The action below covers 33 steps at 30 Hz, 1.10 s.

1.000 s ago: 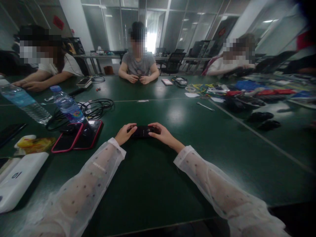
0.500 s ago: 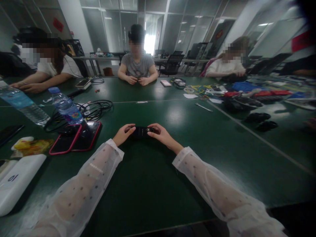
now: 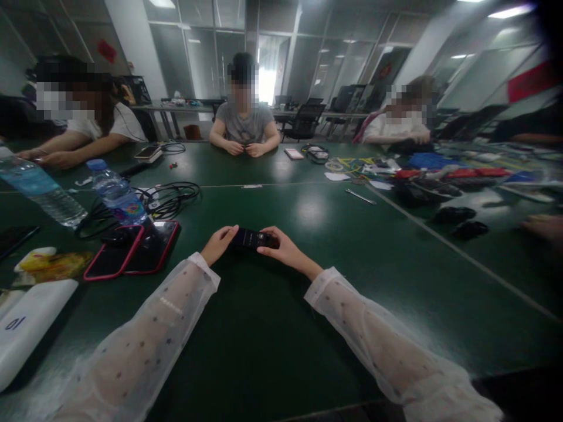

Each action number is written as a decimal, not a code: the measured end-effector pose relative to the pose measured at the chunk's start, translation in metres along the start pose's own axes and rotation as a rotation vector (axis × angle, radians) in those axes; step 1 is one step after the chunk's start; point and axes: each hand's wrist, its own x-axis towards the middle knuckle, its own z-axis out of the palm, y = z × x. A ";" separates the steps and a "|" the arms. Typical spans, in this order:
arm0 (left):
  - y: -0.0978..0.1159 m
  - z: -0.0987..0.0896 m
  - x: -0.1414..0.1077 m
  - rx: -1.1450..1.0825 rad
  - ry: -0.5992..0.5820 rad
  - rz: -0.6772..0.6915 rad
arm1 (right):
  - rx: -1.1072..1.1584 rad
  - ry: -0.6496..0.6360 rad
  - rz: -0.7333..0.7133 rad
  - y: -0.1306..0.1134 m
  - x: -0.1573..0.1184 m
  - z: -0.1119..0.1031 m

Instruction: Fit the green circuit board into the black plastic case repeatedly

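Between my two hands, close to the tabletop, is a small black oblong item [image 3: 250, 238] with white markings on its upper face. My left hand [image 3: 219, 244] grips its left end, the thumb along the near edge. At the right end, my right hand [image 3: 284, 249] holds it with the thumb in front and the fingers behind. A pale square mark shows beside the right fingertips. Whether the item touches the table cannot be made out.
Left of my hands lie two red-edged phones [image 3: 152, 249], coiled black cables [image 3: 178, 196], water bottles [image 3: 118, 193] and a white case [image 3: 33, 328]. A wrench [image 3: 360, 196] and cluttered tools [image 3: 453, 176] are rightward. Several people sit around the green table [image 3: 272, 351].
The black item has turned slightly, its right end now lower, and more of its marked face shows. Both hands keep hold of it. The view has shifted a little.
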 end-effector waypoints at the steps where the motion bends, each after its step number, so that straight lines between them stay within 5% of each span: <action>1: 0.002 0.000 -0.001 0.006 -0.006 -0.005 | -0.029 0.003 -0.003 0.000 0.000 0.000; 17: 0.007 -0.002 -0.003 -0.024 -0.021 -0.093 | -0.229 0.117 -0.072 -0.005 -0.007 0.002; 33: -0.023 -0.005 0.006 0.121 -0.102 0.152 | -0.319 0.225 -0.204 0.001 -0.002 0.005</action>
